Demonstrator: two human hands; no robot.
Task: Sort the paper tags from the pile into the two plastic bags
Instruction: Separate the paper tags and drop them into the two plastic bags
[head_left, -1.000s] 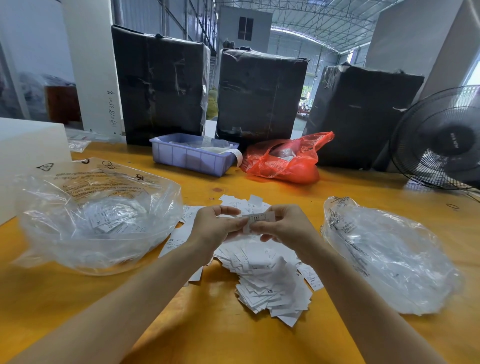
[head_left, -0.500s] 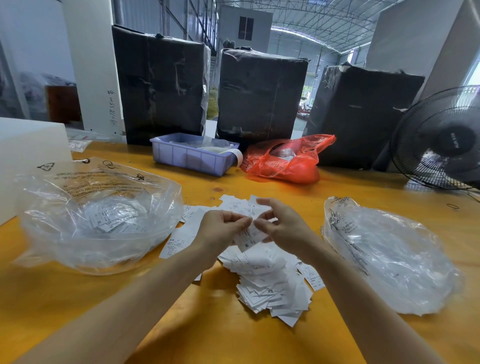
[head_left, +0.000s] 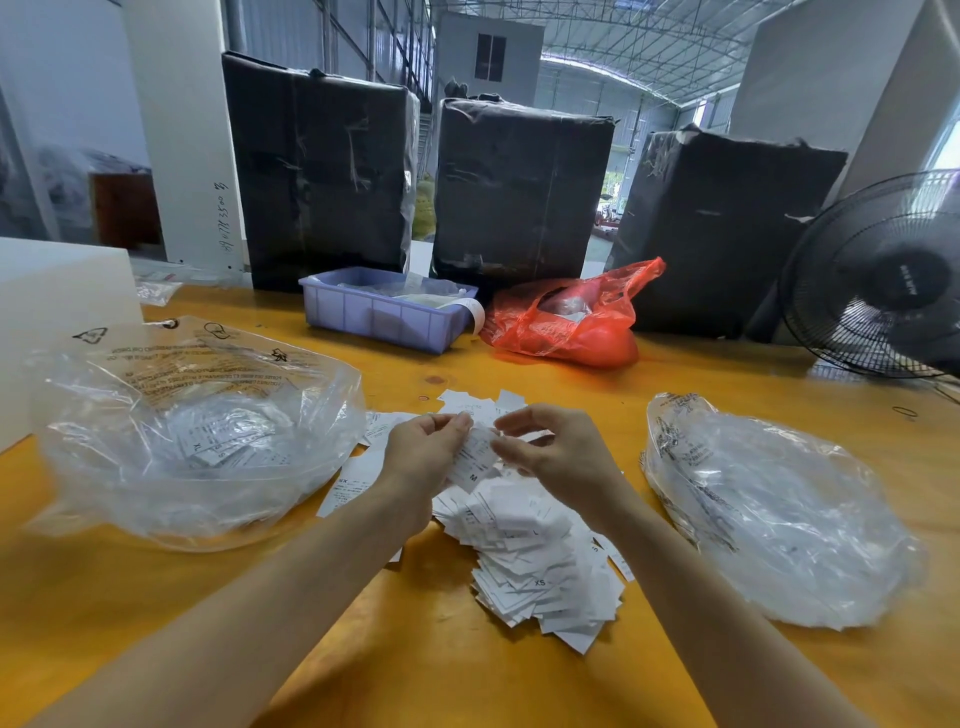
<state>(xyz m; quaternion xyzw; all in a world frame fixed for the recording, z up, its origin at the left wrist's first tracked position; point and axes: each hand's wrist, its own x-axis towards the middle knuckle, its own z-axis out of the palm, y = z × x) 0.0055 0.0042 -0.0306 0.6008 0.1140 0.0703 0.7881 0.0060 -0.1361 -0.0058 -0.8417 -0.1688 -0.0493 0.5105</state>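
Observation:
A pile of white paper tags (head_left: 540, 566) lies on the yellow table (head_left: 467, 675) in front of me. Above the pile, my left hand (head_left: 423, 457) pinches a paper tag (head_left: 475, 462) marked M, which hangs tilted. My right hand (head_left: 558, 452) is just right of that tag, fingers curled toward its edge; whether they grip it I cannot tell. A clear plastic bag (head_left: 156, 467) stands open at the left with several tags inside. A second clear plastic bag (head_left: 789, 519) lies at the right.
A purple plastic bin (head_left: 384, 317), a red plastic bag (head_left: 566, 322) and three black wrapped bales (head_left: 519, 187) stand at the table's far side. A black fan (head_left: 878, 280) is at the far right, a white box (head_left: 57, 301) at the far left.
Earlier both hands held a tag level between them. Now it hangs tilted from my left hand, and my right hand's fingers have loosened beside it.

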